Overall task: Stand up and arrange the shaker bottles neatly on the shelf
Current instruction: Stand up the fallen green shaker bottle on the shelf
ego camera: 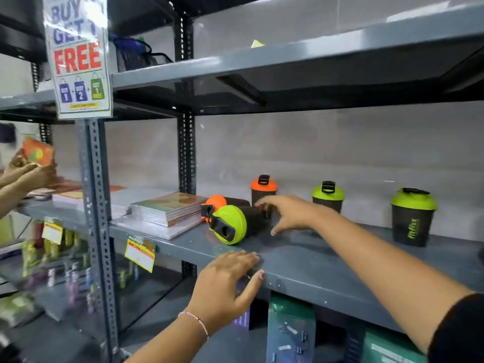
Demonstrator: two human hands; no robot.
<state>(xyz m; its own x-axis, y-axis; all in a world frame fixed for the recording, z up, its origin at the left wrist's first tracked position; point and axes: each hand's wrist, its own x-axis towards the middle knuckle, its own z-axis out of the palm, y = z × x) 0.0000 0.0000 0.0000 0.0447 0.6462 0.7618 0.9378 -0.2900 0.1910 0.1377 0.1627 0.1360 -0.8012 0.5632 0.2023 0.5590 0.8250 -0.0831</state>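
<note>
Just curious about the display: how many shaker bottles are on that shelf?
5: green-lidded and orange-lidded lying by the books; orange, green and green standing to the right. None seem hidden.

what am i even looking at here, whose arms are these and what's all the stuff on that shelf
There is one picture, taken by a camera worn on a person's head, so the two bare arms reaching in from below are the wearer's own. No machine is involved. They face a grey metal shelf. On it three shaker bottles stand upright: an orange-lidded one and two green-lidded ones. Two more lie on their sides: a green-lidded one in front and an orange-lidded one behind it. The right hand, fingers spread, reaches toward the fallen bottles and holds nothing. The left hand rests on the shelf's front edge. A stack of books lies to the left. At the far left are someone else's hands.
</note>
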